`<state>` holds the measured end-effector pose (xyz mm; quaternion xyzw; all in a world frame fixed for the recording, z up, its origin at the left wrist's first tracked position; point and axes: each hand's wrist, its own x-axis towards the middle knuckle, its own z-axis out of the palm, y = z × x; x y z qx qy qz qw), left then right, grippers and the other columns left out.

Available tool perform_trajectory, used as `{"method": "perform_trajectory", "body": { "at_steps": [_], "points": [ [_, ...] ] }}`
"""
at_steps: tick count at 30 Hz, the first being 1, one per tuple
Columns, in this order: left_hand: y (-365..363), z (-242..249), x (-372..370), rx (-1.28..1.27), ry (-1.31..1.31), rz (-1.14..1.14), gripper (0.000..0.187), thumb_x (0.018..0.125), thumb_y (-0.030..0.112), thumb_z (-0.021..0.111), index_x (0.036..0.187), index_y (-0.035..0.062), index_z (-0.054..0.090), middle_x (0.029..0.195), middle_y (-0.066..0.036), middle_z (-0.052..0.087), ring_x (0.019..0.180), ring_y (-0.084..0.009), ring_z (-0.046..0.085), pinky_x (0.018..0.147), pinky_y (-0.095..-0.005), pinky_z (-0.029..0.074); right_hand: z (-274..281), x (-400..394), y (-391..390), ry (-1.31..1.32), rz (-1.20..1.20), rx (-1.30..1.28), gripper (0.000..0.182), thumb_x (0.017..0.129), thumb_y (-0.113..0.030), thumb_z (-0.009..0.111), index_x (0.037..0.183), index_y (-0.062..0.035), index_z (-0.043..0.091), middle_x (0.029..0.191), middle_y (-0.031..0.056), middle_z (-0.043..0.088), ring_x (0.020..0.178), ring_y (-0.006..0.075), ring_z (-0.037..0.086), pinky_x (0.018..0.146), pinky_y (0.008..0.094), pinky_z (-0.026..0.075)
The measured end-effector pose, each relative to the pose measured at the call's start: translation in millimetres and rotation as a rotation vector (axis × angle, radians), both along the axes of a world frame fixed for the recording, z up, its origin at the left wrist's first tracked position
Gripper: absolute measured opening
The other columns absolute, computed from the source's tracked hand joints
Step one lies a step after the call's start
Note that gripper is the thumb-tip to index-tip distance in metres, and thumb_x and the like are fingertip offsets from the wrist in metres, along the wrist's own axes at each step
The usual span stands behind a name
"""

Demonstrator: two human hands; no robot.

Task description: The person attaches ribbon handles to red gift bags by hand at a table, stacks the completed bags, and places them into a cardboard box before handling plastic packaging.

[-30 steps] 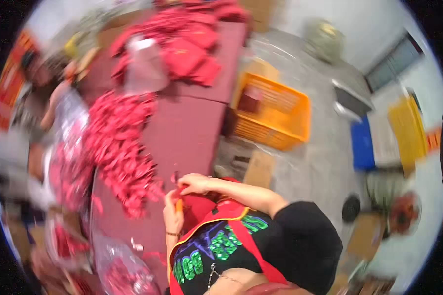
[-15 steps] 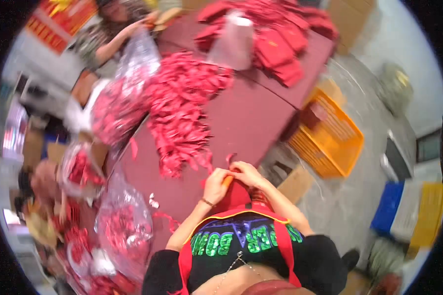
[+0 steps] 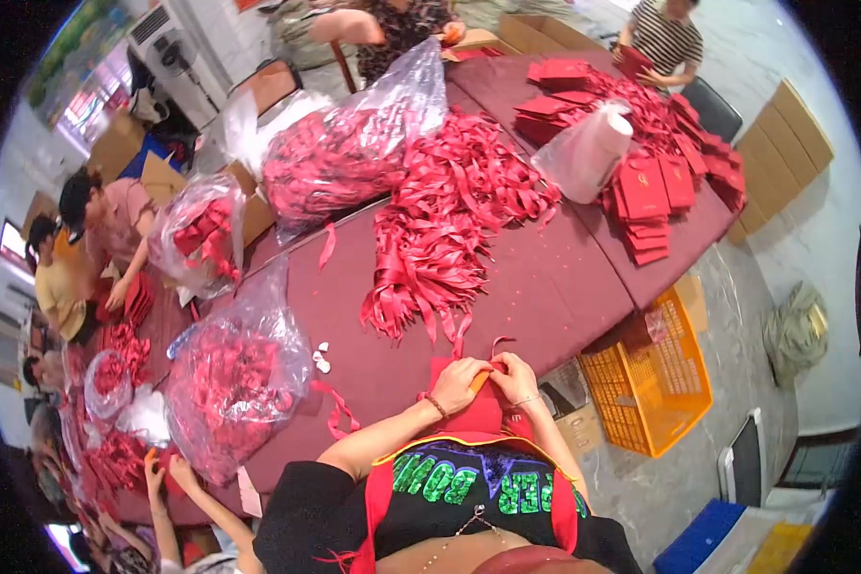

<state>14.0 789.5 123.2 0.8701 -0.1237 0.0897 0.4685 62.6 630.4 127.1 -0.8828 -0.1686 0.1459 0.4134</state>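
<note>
My left hand [image 3: 457, 385] is closed at the top edge of a red paper bag [image 3: 475, 418] held close to my body. A small orange piece [image 3: 479, 381] shows at its fingers; I cannot make out what it is. Right beside it, my right hand [image 3: 516, 377] pinches the same edge, fingertips nearly touching the left. A dark red ribbon end [image 3: 503, 341] sticks up above the fingers. Just beyond my hands, a large heap of red ribbons [image 3: 430, 249] spreads over the table, a few strands trailing toward the bag.
On the maroon table [image 3: 564, 287] are a clear plastic sack of red ribbons [image 3: 234, 392], a white plastic roll [image 3: 593, 148] and stacked red bags [image 3: 655, 187]. A yellow crate [image 3: 655, 383] stands on the floor at right. Several people work around the table; a co-worker's hands [image 3: 167, 469] are at lower left.
My view has swung, so the table and heaps appear farther right and the picture is sharper. Both hands stay together at the bag's top edge.
</note>
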Motion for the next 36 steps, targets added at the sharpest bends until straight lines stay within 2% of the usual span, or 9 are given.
{"method": "perform_trajectory", "body": {
  "at_steps": [12,14,15,17,27,29,31,34,36],
  "points": [
    [5,-4,-4,-0.033,0.0,0.074,0.017,0.083,0.015,0.054,0.096,0.0049,0.056,0.09,-0.013,0.058,0.086,-0.0294,0.057,0.075,-0.0367,0.044,2,16,-5,0.209,0.122,0.118,0.024,0.079,-0.021,0.058,0.096,-0.0036,0.059,0.09,0.0148,0.059,0.083,0.0267,0.058,0.073,0.0328,0.045],
    [6,2,-2,-0.07,0.034,0.113,0.017,0.082,0.014,0.054,0.096,0.0043,0.057,0.09,-0.013,0.059,0.086,-0.0288,0.057,0.076,-0.0359,0.045,1,22,-2,0.201,0.135,0.12,0.02,0.081,-0.018,0.058,0.093,-0.002,0.058,0.083,0.0049,0.058,0.075,0.0125,0.053,0.064,0.0264,0.044],
    [7,5,-2,-0.136,0.09,0.149,0.017,0.081,0.012,0.055,0.096,0.0038,0.058,0.091,-0.013,0.059,0.087,-0.0281,0.058,0.076,-0.035,0.045,0,25,-1,0.2,0.149,0.119,0.02,0.081,-0.018,0.058,0.093,-0.002,0.058,0.083,0.0049,0.058,0.075,0.0125,0.053,0.064,0.0264,0.044],
    [11,14,-2,-0.204,0.148,0.197,0.017,0.081,0.011,0.055,0.096,0.0033,0.058,0.091,-0.014,0.06,0.087,-0.0275,0.059,0.076,-0.034,0.046,4,30,5,0.213,0.155,0.074,0.023,0.079,-0.022,0.061,0.09,-0.0022,0.059,0.084,0.015,0.059,0.08,0.0263,0.058,0.072,0.0337,0.045],
    [21,30,-17,-0.205,0.125,0.529,0.017,0.077,0.005,0.055,0.094,0.0022,0.058,0.092,-0.014,0.06,0.087,-0.0292,0.059,0.076,-0.0352,0.047,10,65,33,-0.046,0.428,-0.049,0.031,0.072,-0.028,0.068,0.084,-0.0023,0.056,0.081,0.0154,0.058,0.076,0.0305,0.057,0.067,0.0379,0.045],
    [19,23,-18,-0.228,0.097,0.723,0.019,0.077,0.008,0.054,0.094,0.0048,0.059,0.091,-0.013,0.06,0.085,-0.0279,0.059,0.073,-0.0356,0.047,9,76,36,-0.02,0.439,-0.009,0.03,0.072,-0.026,0.068,0.086,-0.0027,0.056,0.081,0.0146,0.057,0.075,0.0284,0.056,0.067,0.0373,0.045],
    [24,24,-21,0.052,0.005,0.592,0.018,0.076,0.012,0.051,0.092,0.0087,0.06,0.088,-0.011,0.058,0.083,-0.0265,0.058,0.069,-0.0369,0.047,-9,94,40,0.029,0.441,0.085,0.024,0.073,-0.02,0.068,0.085,-0.0019,0.057,0.078,0.0108,0.057,0.07,0.0204,0.054,0.064,0.0332,0.044],
    [24,40,-26,0.268,-0.104,0.797,0.019,0.08,0.019,0.053,0.094,0.0088,0.06,0.092,-0.01,0.058,0.084,-0.0281,0.055,0.071,-0.0379,0.046,-21,128,38,0.462,0.462,0.158,0.014,0.076,-0.011,0.066,0.077,-0.0025,0.055,0.069,0.001,0.051,0.064,0.009,0.045,0.057,0.0236,0.04],
    [28,38,-52,0.273,-0.113,1.053,0.019,0.08,0.021,0.053,0.093,0.0089,0.06,0.094,-0.01,0.057,0.085,-0.0277,0.055,0.072,-0.0376,0.045,-14,139,50,0.248,0.701,0.09,0.015,0.078,-0.01,0.065,0.075,-0.0035,0.052,0.068,-0.0011,0.049,0.061,0.0092,0.043,0.055,0.0224,0.038]
  ]
}}
